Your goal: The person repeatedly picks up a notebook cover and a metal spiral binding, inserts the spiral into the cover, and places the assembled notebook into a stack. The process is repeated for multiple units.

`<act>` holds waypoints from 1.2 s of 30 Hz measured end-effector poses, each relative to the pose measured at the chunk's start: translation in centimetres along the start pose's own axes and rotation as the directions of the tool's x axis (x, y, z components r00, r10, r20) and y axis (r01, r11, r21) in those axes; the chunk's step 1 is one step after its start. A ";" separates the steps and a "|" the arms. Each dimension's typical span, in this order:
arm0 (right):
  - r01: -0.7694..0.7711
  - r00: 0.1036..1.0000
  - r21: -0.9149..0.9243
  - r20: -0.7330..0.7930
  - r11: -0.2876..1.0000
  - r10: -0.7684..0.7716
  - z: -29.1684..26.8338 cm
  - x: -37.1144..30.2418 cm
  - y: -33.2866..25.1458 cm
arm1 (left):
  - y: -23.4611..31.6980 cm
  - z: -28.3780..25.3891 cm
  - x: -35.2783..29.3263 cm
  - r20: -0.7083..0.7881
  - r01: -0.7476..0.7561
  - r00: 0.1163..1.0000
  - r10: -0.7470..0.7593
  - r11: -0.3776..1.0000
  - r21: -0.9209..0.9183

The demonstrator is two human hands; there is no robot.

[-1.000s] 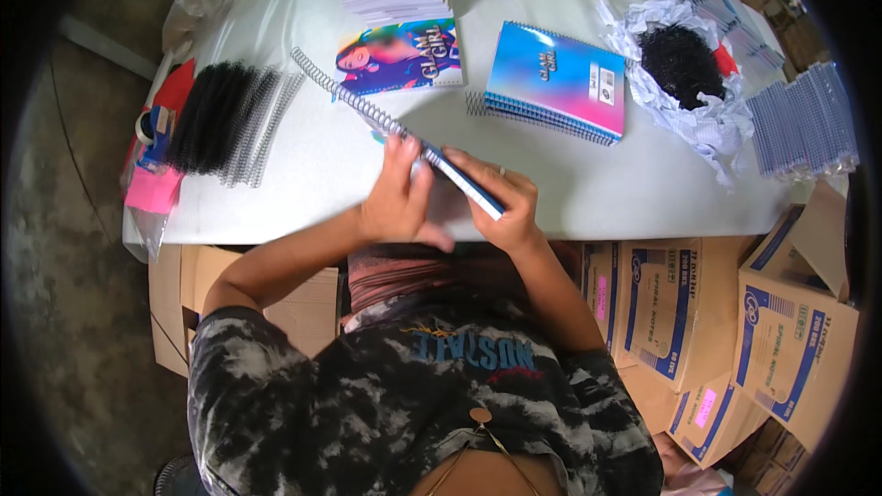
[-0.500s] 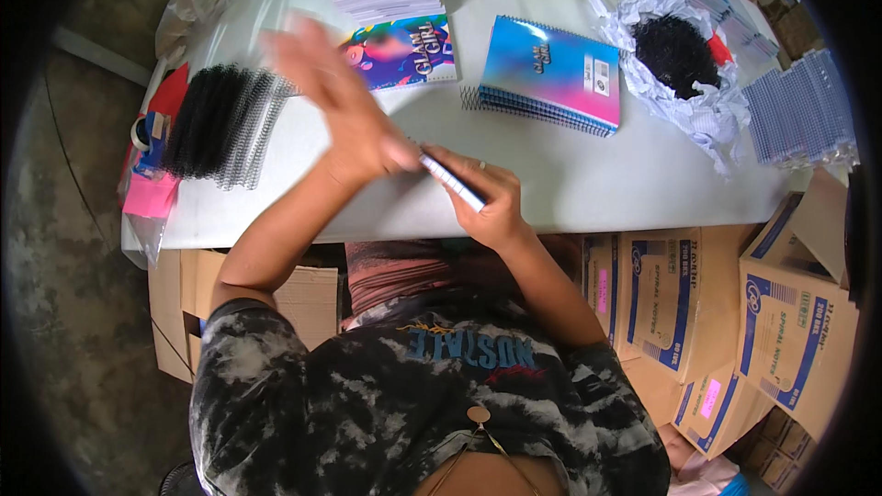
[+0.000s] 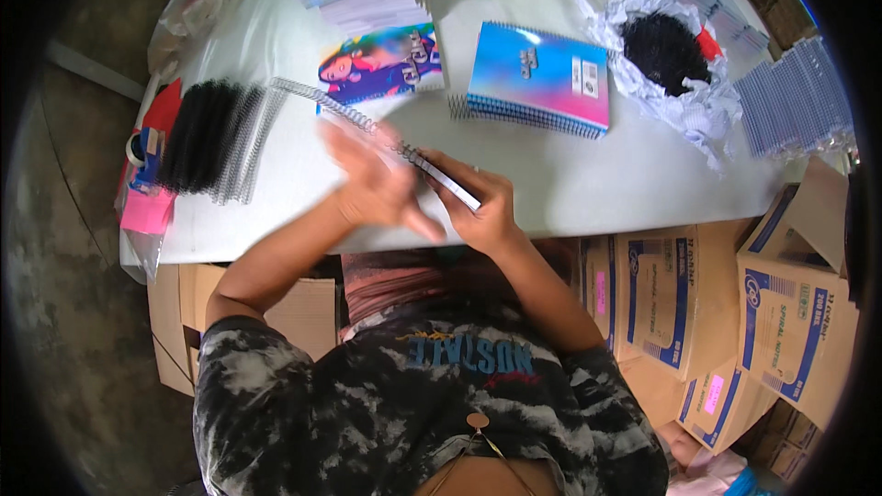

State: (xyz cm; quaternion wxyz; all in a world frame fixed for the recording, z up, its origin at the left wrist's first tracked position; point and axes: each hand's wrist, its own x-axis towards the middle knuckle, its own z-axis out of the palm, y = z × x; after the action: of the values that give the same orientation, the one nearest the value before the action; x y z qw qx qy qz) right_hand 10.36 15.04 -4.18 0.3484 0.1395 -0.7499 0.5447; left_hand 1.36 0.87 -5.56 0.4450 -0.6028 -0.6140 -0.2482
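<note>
Slim paper notebk in R hand, helical wire

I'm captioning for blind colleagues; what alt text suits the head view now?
A person's right hand grips a notebook over a white table; a wire coil extends from its edge past the blurred, open left hand. More coils lie left; spiral notebooks and crumpled paper around a black bundle lie right.

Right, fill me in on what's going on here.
The person's right hand grips a notebook on edge, with a coil extending past its far end. The left hand is open and blurred beside the coil; whether it touches is unclear. A coil bundle lies on the table, far left, and blue notebooks are stacked beyond the right hand.
</note>
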 end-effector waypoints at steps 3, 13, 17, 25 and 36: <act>0.047 0.998 -0.035 0.044 0.998 -0.046 0.3 -0.5 -0.2 | 0.4 -0.7 1.1 0.106 0.285 0.956 -0.272 0.950 -0.130; -0.040 0.996 -0.093 0.080 0.995 0.048 0.3 -0.5 -0.6 | 0.4 -0.1 1.9 0.246 0.238 0.945 -0.216 0.969 -0.066; 0.038 0.998 -0.098 -0.042 0.994 -0.042 -0.7 0.3 0.4 | 3.4 0.4 -1.3 0.222 0.063 0.975 -0.010 0.970 -0.233; 0.031 0.999 -0.121 -0.016 0.992 -0.033 -0.3 0.0 0.0 | 4.6 1.1 -0.8 0.173 0.218 0.969 -0.179 0.946 -0.241; -0.203 0.968 -0.201 0.106 0.958 0.227 -5.0 5.7 -5.0 | 1.3 -2.9 9.1 0.524 0.745 0.304 -0.796 -0.145 -0.651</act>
State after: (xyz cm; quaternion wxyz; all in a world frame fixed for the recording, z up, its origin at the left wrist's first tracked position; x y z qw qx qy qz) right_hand 11.08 18.76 4.08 0.2502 0.0580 -0.8296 0.4958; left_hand 4.40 3.38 3.27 -0.1249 -0.2363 -0.6270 -0.7317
